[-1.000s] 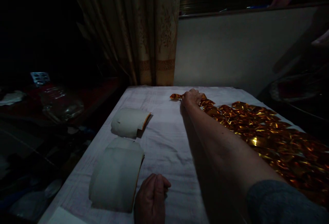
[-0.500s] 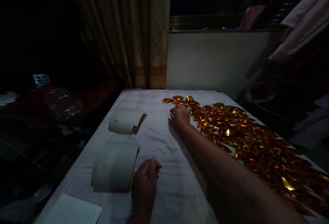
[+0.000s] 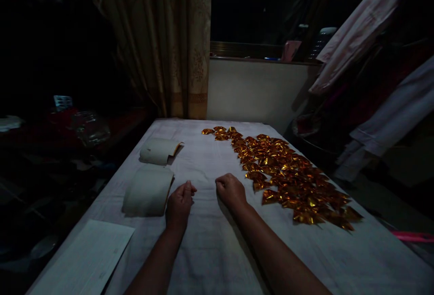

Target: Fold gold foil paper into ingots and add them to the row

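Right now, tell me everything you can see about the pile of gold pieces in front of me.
The gold pile is many small, shiny, orange-gold pieces that look like folded foil, creased, several with pointed ends. They lie loosely spread and partly overlapping on the pale cloth, right of your right hand, thinning to a few pieces toward the far edge. Neither hand touches them. The dim light hides finer detail.
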A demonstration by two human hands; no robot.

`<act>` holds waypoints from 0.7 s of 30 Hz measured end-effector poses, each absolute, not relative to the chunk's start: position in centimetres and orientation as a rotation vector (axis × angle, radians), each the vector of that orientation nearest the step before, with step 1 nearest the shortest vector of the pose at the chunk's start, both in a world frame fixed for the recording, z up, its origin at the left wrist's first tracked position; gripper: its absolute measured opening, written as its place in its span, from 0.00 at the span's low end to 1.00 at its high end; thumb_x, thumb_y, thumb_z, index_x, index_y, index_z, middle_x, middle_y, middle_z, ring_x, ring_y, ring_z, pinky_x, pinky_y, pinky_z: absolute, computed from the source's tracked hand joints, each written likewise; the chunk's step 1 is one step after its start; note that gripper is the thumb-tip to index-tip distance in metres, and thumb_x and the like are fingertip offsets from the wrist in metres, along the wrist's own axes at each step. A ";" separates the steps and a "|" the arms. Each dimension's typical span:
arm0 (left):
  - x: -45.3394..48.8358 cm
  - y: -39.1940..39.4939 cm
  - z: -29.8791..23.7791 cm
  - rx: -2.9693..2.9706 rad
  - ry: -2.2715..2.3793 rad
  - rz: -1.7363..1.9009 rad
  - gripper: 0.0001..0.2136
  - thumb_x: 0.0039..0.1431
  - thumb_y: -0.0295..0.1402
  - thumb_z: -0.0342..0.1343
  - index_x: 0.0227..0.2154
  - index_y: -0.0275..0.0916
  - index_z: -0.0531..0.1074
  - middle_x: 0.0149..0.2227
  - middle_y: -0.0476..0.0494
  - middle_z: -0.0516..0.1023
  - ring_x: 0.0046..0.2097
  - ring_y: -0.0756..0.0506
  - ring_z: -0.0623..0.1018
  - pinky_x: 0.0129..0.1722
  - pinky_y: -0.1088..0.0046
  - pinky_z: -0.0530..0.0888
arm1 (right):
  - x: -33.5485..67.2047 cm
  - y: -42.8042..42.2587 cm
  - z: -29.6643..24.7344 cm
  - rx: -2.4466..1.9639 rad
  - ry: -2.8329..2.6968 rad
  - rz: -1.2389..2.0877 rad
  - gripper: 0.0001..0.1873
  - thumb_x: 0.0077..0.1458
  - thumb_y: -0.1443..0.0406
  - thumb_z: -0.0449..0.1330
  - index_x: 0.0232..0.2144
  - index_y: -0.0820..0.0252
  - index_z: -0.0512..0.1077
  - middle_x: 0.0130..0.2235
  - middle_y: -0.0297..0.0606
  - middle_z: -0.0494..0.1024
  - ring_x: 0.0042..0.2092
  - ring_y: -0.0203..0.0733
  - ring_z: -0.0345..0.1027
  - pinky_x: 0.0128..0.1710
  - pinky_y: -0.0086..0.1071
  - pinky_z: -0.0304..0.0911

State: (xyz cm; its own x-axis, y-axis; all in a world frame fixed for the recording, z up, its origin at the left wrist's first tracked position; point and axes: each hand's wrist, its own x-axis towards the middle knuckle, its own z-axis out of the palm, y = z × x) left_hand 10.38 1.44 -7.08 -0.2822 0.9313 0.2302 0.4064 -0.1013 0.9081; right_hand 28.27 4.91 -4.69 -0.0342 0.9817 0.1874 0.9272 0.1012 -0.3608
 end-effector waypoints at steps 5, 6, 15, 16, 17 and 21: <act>10.6 1.2 -6.9 1.597 1.696 1.318 0.28 0.65 0.55 0.40 0.25 0.39 0.73 0.24 0.47 0.75 0.24 0.47 0.76 0.24 0.74 0.72 | 29.4 2.2 -5.9 -1.830 -1.974 0.215 0.12 0.60 0.70 0.58 0.40 0.54 0.81 0.41 0.38 0.80 0.45 0.40 0.72 0.46 0.28 0.59; 10.8 1.0 -6.6 1.638 1.705 1.302 0.27 0.66 0.54 0.40 0.26 0.40 0.73 0.24 0.47 0.75 0.24 0.47 0.76 0.25 0.74 0.72 | 29.5 1.8 -6.0 -1.819 -1.970 0.214 0.12 0.60 0.70 0.58 0.39 0.54 0.81 0.41 0.38 0.80 0.45 0.40 0.72 0.46 0.28 0.59; 10.7 -2.0 -2.9 2.065 1.838 1.173 0.14 0.64 0.39 0.49 0.42 0.39 0.77 0.48 0.35 0.79 0.53 0.36 0.74 0.59 0.56 0.63 | 30.3 -0.4 -6.2 -1.727 -1.960 0.209 0.13 0.59 0.71 0.58 0.36 0.53 0.81 0.39 0.37 0.79 0.43 0.41 0.71 0.46 0.30 0.60; 10.0 -2.2 -2.6 2.117 1.992 1.125 0.16 0.64 0.38 0.49 0.49 0.39 0.75 0.54 0.33 0.76 0.57 0.35 0.71 0.60 0.55 0.61 | 30.4 -0.5 -6.3 -1.720 -1.958 0.212 0.12 0.60 0.71 0.58 0.36 0.53 0.81 0.39 0.37 0.79 0.43 0.41 0.71 0.46 0.30 0.60; 9.2 -2.3 -2.3 2.147 2.164 1.050 0.19 0.64 0.38 0.49 0.55 0.37 0.71 0.60 0.31 0.71 0.62 0.34 0.67 0.63 0.54 0.58 | 30.5 -0.6 -6.4 -1.712 -1.956 0.216 0.12 0.60 0.71 0.58 0.37 0.54 0.81 0.39 0.37 0.79 0.43 0.41 0.71 0.46 0.30 0.59; 6.0 -3.0 -1.9 1.939 2.666 0.596 0.36 0.61 0.46 0.53 0.66 0.25 0.57 0.69 0.22 0.55 0.70 0.28 0.55 0.66 0.46 0.50 | 30.7 -1.0 -6.5 -1.684 -1.953 0.233 0.11 0.60 0.71 0.58 0.36 0.55 0.81 0.38 0.37 0.79 0.43 0.41 0.70 0.46 0.29 0.59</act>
